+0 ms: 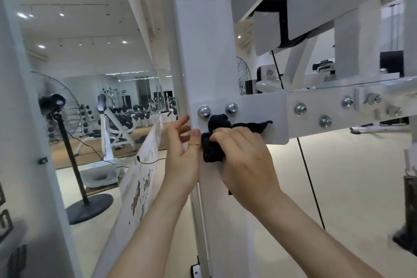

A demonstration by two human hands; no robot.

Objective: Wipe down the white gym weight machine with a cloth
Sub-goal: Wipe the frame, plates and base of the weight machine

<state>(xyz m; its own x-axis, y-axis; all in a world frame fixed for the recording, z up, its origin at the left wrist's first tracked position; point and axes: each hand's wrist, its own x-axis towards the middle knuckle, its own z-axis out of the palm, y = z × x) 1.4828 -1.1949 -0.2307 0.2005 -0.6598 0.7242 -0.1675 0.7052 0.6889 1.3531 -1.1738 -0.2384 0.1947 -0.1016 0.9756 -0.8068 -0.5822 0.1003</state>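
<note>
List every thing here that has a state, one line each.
cloth, bunched, pressed against the plate
right hand, grips the cloth
left hand, open, thumb on the upright post
plate, fixed to the post, bolts seated
cable, hanging straight and taut
floor fan, standing upright
</note>
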